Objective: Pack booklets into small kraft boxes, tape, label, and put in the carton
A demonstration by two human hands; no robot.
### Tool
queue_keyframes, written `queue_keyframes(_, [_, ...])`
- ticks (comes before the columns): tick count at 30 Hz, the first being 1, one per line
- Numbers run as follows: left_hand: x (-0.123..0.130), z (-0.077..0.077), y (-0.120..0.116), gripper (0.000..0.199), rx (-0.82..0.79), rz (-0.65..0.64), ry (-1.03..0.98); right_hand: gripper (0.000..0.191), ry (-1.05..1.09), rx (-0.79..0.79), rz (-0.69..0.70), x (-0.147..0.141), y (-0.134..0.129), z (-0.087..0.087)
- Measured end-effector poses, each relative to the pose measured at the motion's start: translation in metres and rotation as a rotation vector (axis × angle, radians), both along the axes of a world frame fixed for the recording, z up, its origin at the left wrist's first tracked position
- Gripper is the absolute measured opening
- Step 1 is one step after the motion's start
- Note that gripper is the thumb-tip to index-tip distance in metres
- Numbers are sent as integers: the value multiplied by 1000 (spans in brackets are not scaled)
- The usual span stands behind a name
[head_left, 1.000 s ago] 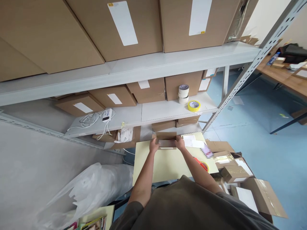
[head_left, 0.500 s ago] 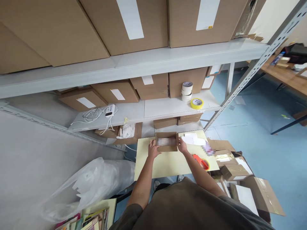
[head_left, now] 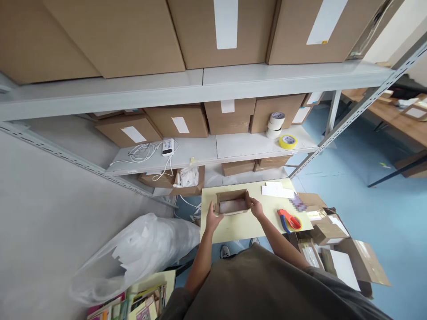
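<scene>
A small open cardboard box (head_left: 232, 194) is between my hands over the pale yellow table (head_left: 230, 229). Inside it lies something flat and whitish, perhaps wrapped in clear plastic (head_left: 232, 205); its kind cannot be made out. My left hand (head_left: 212, 217) grips the box's left end, with the thumb along the near side. At the right end, my right hand (head_left: 256, 207) holds the box's side wall. To the right on the table lie a red and blue tape dispenser (head_left: 289, 221) with a yellow-edged roll and some white paper slips (head_left: 277, 190).
A grey metal shelf (head_left: 187, 92) with large cartons rises in front. White tape rolls (head_left: 275, 126), a yellow tape roll (head_left: 287, 142) and a white power strip (head_left: 168, 147) sit on its middle level. Cardboard boxes (head_left: 336, 249) crowd the right, a plastic bag (head_left: 160, 240) the left.
The box now tilts toward me, showing more of its far inner wall. My left hand has shifted lower on its left end. The whole view has swung slightly left.
</scene>
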State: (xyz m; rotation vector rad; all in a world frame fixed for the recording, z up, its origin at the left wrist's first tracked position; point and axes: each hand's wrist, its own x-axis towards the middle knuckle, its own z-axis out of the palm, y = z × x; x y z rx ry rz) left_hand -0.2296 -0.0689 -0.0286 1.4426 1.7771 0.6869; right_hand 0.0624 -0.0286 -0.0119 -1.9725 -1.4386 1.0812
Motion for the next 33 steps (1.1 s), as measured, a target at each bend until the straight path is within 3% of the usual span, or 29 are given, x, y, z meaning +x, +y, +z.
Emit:
queue_keyframes(3, [5,-13,5,104,33,-168,-87,34,0,-24,64,-14,-8,1])
queue_keyframes(7, [4,-24,15,81,36,-251,-81,39,-38,-5,88,-27,-26,-4])
queue_keyframes(13, [-13,-13,34,60,-27,-291,-19,42,-65,104,47,-36,-49,-13])
queue_keyframes(17, [-7,1,45,76,36,-236,133,51,-193,67,-38,-45,-45,-13])
queue_keyframes(20, [2,10,57,95,120,-217,301,67,-347,-2,-4,-55,-37,-8])
queue_keyframes(25, [7,20,85,111,113,-336,434,90,-514,58,51,-63,-24,3])
queue_keyframes(29, [7,15,90,96,32,-348,360,95,-536,125,166,-54,-17,2])
queue_keyframes(33, [11,-5,70,66,-67,-301,261,83,-482,9,279,-42,-23,-9])
